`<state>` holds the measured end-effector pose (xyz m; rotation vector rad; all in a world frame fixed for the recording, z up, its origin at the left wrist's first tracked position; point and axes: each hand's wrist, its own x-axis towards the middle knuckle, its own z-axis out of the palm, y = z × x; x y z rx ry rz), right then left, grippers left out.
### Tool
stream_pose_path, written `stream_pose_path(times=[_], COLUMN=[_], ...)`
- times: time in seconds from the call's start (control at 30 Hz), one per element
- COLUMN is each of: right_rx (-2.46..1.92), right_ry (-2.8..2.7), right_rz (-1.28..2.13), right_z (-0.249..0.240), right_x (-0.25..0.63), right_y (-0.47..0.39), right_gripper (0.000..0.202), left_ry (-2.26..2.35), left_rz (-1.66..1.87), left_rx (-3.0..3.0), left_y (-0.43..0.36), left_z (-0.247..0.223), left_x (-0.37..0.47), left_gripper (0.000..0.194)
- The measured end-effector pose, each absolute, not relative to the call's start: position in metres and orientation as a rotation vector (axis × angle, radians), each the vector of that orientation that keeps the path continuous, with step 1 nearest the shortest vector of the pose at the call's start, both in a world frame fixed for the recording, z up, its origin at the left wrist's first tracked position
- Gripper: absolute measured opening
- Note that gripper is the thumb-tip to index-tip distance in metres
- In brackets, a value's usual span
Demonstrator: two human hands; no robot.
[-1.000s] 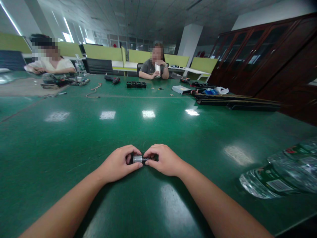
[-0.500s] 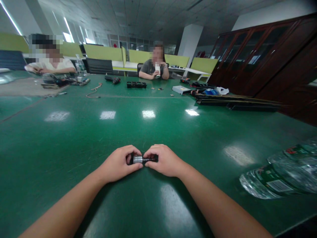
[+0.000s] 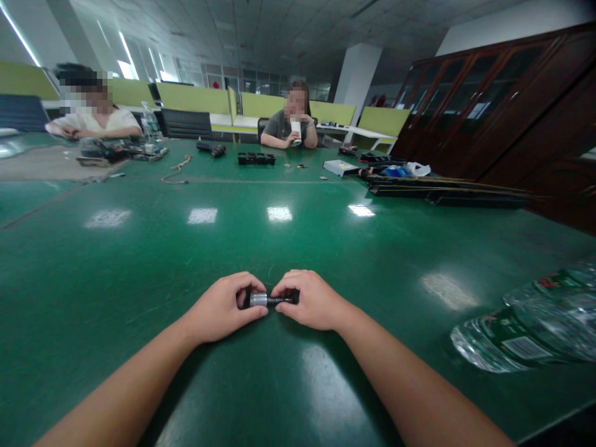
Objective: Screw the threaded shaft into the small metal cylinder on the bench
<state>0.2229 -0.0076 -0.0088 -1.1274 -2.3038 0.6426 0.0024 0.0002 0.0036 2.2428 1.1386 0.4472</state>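
A small silver metal cylinder (image 3: 259, 299) lies level just above or on the green table, with a thin dark threaded shaft (image 3: 274, 300) coming out of its right end. My left hand (image 3: 228, 307) is closed around the cylinder, thumb in front and fingers behind. My right hand (image 3: 310, 301) curls around the far end of the shaft, thumb and fingertips on either side of it. The shaft's right end is dark and partly hidden by the fingers. A short stretch of shaft shows between the hands.
Clear plastic water bottles (image 3: 521, 338) lie at the right. Across the green table (image 3: 186, 248) are a power drill (image 3: 212, 149), a black part (image 3: 256, 159), a cord (image 3: 177, 171), a white box (image 3: 340, 167) and long black strips (image 3: 447, 189). Two people sit at the far side.
My right hand has shifted slightly to the right, and a little more of the shaft shows. My left hand and the cylinder have barely moved.
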Motion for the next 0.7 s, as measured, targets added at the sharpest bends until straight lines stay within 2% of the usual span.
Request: stream_pose_path(times=[0.7], right_rx=[-1.224], right_ry=[-2.31], right_rz=[0.714], right_z=[-0.0037], right_x=[0.2319], right_y=[-0.0053], right_gripper=[0.014], left_ry=[1.149], left_rz=[0.444], left_rx=[2.232], left_y=[0.0004], left_z=[0.0029], left_x=[0.0028], left_gripper=[0.026])
